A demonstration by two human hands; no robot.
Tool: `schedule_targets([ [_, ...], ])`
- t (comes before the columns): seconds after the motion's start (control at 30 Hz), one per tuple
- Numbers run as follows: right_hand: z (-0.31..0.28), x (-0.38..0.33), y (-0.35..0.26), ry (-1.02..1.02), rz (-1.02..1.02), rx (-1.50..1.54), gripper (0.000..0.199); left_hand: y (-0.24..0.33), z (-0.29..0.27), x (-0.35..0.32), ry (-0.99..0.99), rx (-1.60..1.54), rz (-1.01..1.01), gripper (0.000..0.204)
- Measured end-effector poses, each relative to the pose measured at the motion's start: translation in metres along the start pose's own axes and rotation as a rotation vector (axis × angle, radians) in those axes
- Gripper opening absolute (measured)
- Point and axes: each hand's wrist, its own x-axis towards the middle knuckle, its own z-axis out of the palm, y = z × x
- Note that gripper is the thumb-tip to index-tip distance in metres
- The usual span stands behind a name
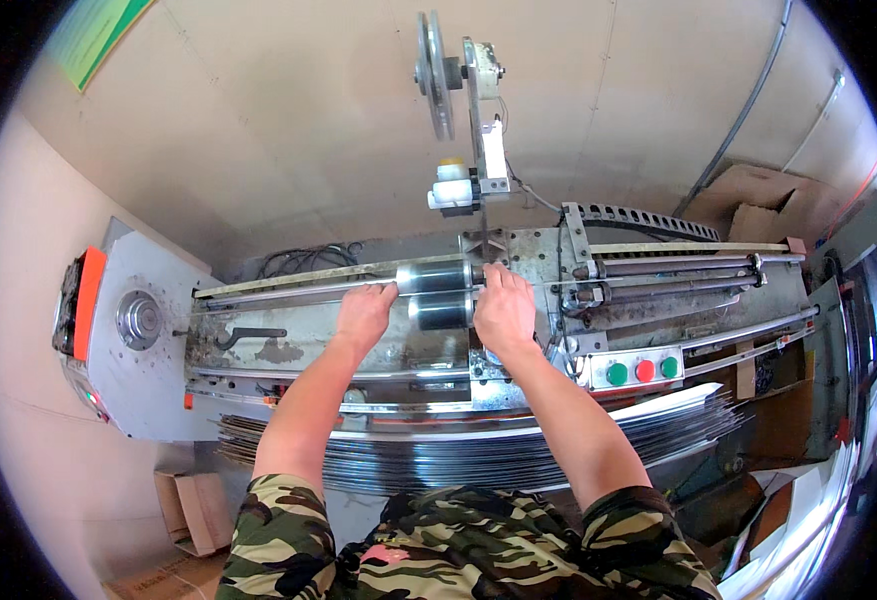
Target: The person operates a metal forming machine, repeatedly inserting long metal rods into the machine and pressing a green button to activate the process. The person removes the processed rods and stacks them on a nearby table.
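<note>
A thin metal rod (439, 292) runs sideways across a long bench machine (388, 345), passing between two shiny dark rollers (433, 275). My left hand (364, 312) is closed, its fingers pinching the rod just left of the rollers. At their right end, my right hand (506, 308) is also closed round the rod, knuckles up. The fingertips of both hands are partly hidden. Nearer to me, below my forearms, a thick bundle of long thin metal rods (448, 455) lies along the front of the machine.
A grey headstock with a round chuck (139, 320) stands left, near a hook spanner (250, 335). Green and red push buttons (644, 371) sit front right. Above the rollers rises a post with a wheel (435, 75). Cardboard boxes (196, 510) lie lower left.
</note>
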Motion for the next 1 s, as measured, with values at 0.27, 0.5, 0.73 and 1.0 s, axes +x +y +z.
schedule_targets([
  [0.27,0.001,0.001,0.003,-0.048,0.005,-0.007,0.042,0.001,0.004,0.0,-0.007,-0.039,-0.015,0.013],
  [0.5,-0.001,0.003,0.003,-0.115,0.046,-0.023,0.045,0.001,0.01,0.0,-0.014,-0.047,-0.012,0.012],
  [0.73,0.001,0.002,0.009,-0.033,-0.001,-0.012,0.039,0.004,0.017,0.002,-0.053,-0.032,-0.033,0.012],
  [1.0,0.0,0.003,0.007,-0.031,0.011,-0.028,0.04,0.007,0.019,0.005,-0.068,-0.034,-0.043,0.012],
])
